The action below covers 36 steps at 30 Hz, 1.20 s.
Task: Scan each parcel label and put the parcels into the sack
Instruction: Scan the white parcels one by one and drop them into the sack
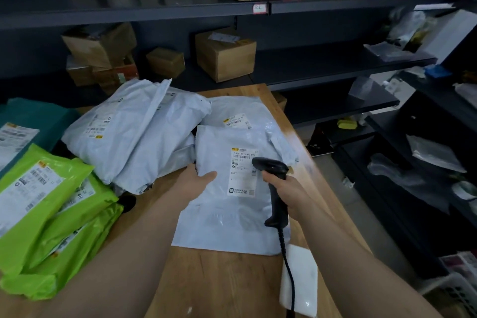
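A pale grey parcel (222, 214) lies flat on the wooden table (219, 281), its white label (242, 171) facing up. My left hand (197, 179) grips the parcel's left edge, thumb on top. My right hand (284, 188) holds a black barcode scanner (275, 188), whose head hangs over the right side of the label. Its coiled cable (287, 261) runs down toward me. More grey parcels (134, 134) are heaped behind and to the left. No sack is recognisable in view.
Bright green parcels (49, 217) are stacked at the table's left, with a dark green parcel (38, 121) behind them. A white pad (300, 281) lies at the near right edge. Dark shelves (180, 5) with cardboard boxes stand behind, and further shelves to the right.
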Tool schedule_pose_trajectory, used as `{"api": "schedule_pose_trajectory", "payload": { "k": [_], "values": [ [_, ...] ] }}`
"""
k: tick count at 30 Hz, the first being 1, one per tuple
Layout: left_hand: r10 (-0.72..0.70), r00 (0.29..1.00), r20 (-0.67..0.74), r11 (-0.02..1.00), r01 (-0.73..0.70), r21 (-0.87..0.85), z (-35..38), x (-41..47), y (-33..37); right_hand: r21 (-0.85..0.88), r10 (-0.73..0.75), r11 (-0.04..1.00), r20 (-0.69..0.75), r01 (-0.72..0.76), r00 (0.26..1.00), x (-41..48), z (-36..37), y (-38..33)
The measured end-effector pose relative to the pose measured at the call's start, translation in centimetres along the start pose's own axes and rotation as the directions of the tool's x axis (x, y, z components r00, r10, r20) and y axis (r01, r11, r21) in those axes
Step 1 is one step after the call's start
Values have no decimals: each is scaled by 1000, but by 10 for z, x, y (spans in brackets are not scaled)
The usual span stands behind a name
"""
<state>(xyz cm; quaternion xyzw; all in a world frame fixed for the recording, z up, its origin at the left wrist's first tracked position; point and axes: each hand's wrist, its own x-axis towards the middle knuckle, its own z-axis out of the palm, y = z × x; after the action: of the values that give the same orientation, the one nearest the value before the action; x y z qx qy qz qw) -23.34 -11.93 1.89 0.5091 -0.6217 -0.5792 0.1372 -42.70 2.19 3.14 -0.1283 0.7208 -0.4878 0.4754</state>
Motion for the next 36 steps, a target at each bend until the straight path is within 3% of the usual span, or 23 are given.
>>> {"api": "schedule_pose_trajectory", "payload": {
  "k": [3, 8, 13, 23, 27, 36],
  "values": [
    [33, 999, 34, 995, -30, -95, 8, -5, 8, 14, -20, 1000, -17, 21, 1000, -6, 0, -4],
    [102, 994, 30, 989, -98, -109, 4, -20, 14, 49, -159, 986, -51, 162, 986, -27, -5, -11],
    [221, 971, -88, 956, -234, -178, -19, -49, 20, 46, -239, 970, 6, 239, 971, -58, 1, -28],
    [149, 953, -265, 891, -246, -383, -66, -95, -1, -218, -341, 899, 192, 379, 920, -120, 27, -58],
    [123, 955, -270, 856, -240, -459, -72, -100, -11, -192, -317, 904, 298, 382, 900, -137, 33, -65],
    [32, 960, -277, 841, -175, -511, -82, -98, -31, -216, -260, 917, 313, 335, 914, -156, 38, -72]
  ]
}}
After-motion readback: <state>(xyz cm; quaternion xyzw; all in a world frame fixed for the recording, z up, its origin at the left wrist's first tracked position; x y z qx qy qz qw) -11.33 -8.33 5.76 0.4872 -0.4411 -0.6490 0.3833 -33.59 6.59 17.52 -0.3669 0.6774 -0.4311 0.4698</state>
